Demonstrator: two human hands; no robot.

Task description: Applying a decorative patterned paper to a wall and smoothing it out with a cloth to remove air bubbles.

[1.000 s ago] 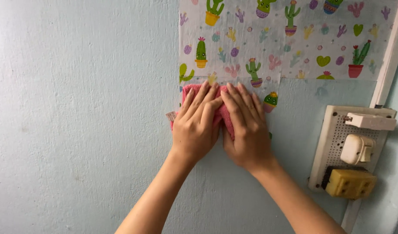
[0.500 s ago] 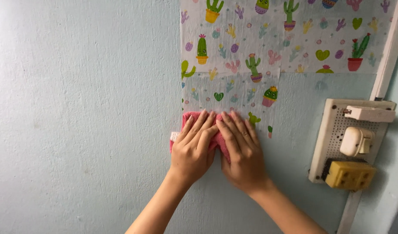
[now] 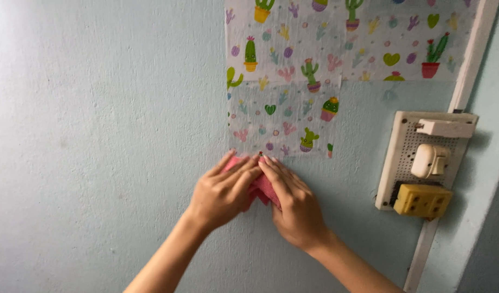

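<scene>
Both hands lie flat, fingers together, the left hand [image 3: 223, 192] and right hand [image 3: 293, 203] pressing a pink cloth [image 3: 262, 188] against the pale blue wall [image 3: 97, 135], just under the lower edge of the cactus-print sticker sheet [image 3: 285, 116]. The cloth, crumpled and mostly covered, could catch that edge and lift it. A socket board [image 3: 423, 163] hangs near on the right.

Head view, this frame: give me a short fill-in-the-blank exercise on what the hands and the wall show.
1. Both hands, left hand and right hand, press a ____ cloth against the wall.
2. The patterned sheet above the hands is printed with potted ____.
3. The yellow socket block sits on the white board to the ____ of the hands.

Missing words: pink; cactuses; right
</scene>
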